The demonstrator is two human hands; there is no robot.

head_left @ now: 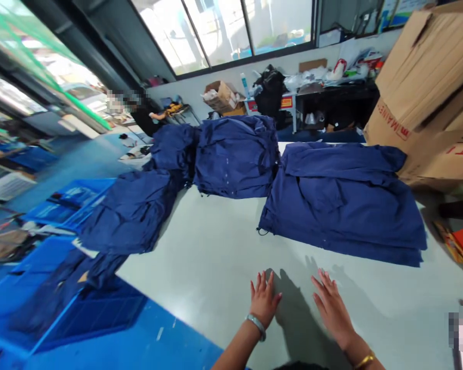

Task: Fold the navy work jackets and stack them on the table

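My left hand [264,299], with a pale bangle at the wrist, is over the white table [204,241] with its fingers spread and nothing in it. To its right, my right hand [331,304], a gold bracelet on its wrist, is also spread and holds nothing. Just beyond the right hand lies a stack of folded navy garments [339,205]. Farther back in the middle sits a taller navy garment pile [235,159]. More navy garments [131,210] are heaped along the table's left edge, with another pile [173,146] behind them.
Blue crates [96,318] stand on the floor at the left, one with navy cloth in it. Large cardboard boxes [420,113] rise at the back right. A cluttered bench [332,85] runs beneath the window. Another person [144,115] is at the back left.
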